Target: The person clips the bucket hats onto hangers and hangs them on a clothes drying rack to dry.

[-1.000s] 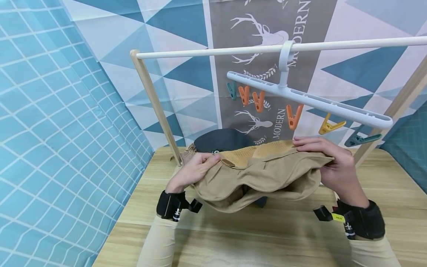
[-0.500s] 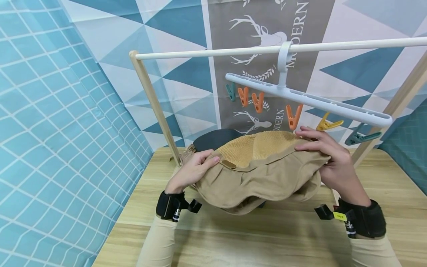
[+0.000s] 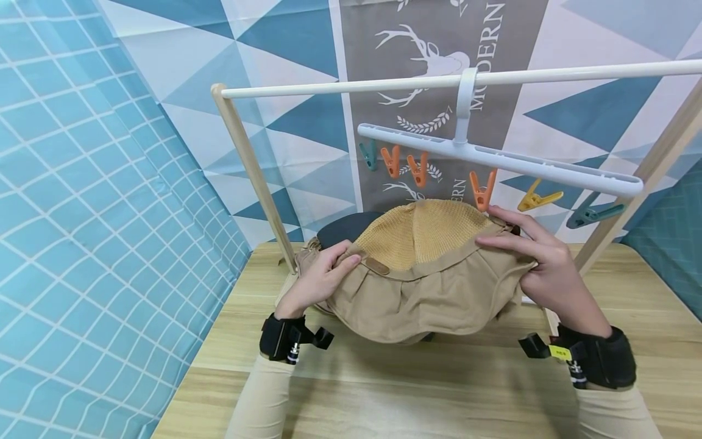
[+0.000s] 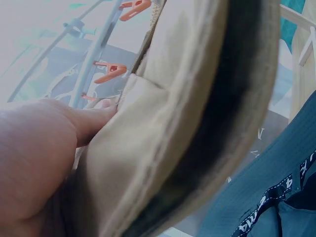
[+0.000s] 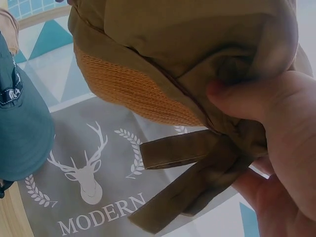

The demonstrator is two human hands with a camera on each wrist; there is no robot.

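Note:
A tan sun hat (image 3: 422,305) with a woven straw crown (image 3: 425,235) is held up between both hands, its brim drooping toward me. My left hand (image 3: 315,280) pinches its left side, thumb on top beside a small brown tag (image 3: 377,266). At the other side my right hand (image 3: 548,262) grips the edge where crown meets brim. Two fabric tie ends (image 5: 182,182) dangle below that hand in the right wrist view. Just above the crown hangs a white clip hanger (image 3: 510,160), an orange clothespin (image 3: 482,189) close to the right fingertips.
The hanger hooks over a white rod (image 3: 351,86) on wooden posts (image 3: 252,164). More clothespins, such as the yellow one (image 3: 540,196), line it. Behind the hat lies a dark blue cap (image 3: 345,228), with tan fabric (image 3: 303,259) beside it on the wooden table (image 3: 384,390).
The sun hat has tipped so its straw crown rises and shows more, and its brim hangs flatter in front. My right fingers have shifted on the edge. The hanger has swung slightly.

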